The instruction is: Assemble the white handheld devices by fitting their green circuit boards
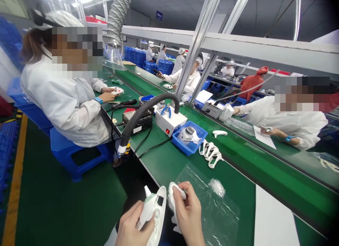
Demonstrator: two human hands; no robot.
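My left hand [132, 223] is closed around a white device housing [159, 217], which looks like an ear thermometer. It has a conical tip and a long front face with a dark window and round openings. Right beside it, my right hand [189, 214] pinches a white curved plastic shell [172, 200], partly hidden by the fingers. Both pieces are held at the near edge of the green bench, apart from each other. A clear plastic sheet [225, 217] lies on the bench to the right, with a crumpled clear wrap [217, 187] on it.
Several white curved parts [210, 152] lie beyond the sheet, near a blue tray [174, 141] holding parts. A white box [169, 120] with a ribbed hose [132, 124] stands farther back. White paper [275, 217] lies at right. Co-workers sit left [63, 94] and across the bench [288, 115].
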